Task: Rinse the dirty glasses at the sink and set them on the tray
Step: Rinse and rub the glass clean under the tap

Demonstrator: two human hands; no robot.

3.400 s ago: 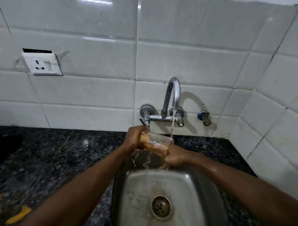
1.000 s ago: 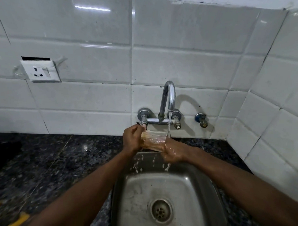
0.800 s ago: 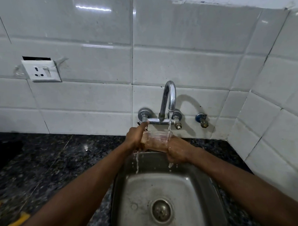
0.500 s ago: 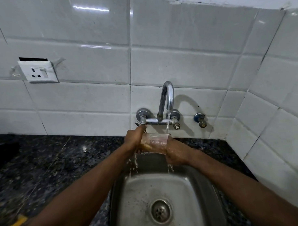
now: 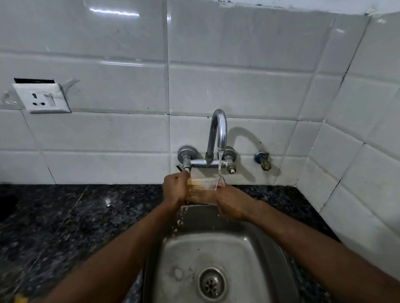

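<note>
**Glass under the running tap**

I hold the glass (image 5: 202,190) between both hands above the back edge of the sink (image 5: 213,249). My left hand (image 5: 174,189) is curled round its left end, and my right hand (image 5: 232,203) wraps its right end from below. Water (image 5: 219,161) from the tap (image 5: 216,133) falls onto the glass near my right hand. Drops spill into the sink, which is set in the dark table (image 5: 67,226).

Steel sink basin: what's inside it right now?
Only a round metal drain strainer and water splashes show in the steel sink basin. Its far edge is partly covered by the left hand, right hand and the clear glass they hold.
</note>
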